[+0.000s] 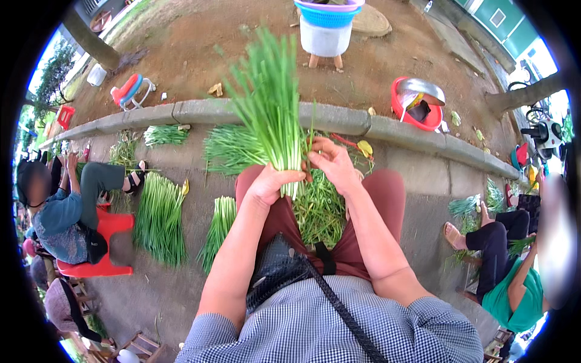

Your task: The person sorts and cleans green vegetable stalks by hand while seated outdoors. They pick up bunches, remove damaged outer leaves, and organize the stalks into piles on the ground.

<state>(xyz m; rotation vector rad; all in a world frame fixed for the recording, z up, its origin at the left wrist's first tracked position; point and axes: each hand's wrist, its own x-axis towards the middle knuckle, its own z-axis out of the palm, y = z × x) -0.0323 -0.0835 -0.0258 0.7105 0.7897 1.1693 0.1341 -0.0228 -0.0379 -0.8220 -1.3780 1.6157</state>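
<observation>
My left hand (272,181) grips a thick bunch of long green stalks, likely garlic chives (274,104), near its pale cut ends, with the leaves fanned away from me. Beside it, my right hand (333,161) pinches a thin green blade (312,125) at the bunch's right side. A heap of loose trimmings (320,213) lies on the ground between my knees. Another pile of chives (233,147) rests behind the bunch, partly hidden by it. To the left of my leg is a smaller bundle (220,227), partly covered by my forearm.
A large chive pile (161,220) lies left, by a person on a red plastic stool (109,227). Another person in green (513,295) sits at right. Ahead runs a stone curb (331,118); beyond it stand a red basin (417,113) and a white tub on legs (324,38).
</observation>
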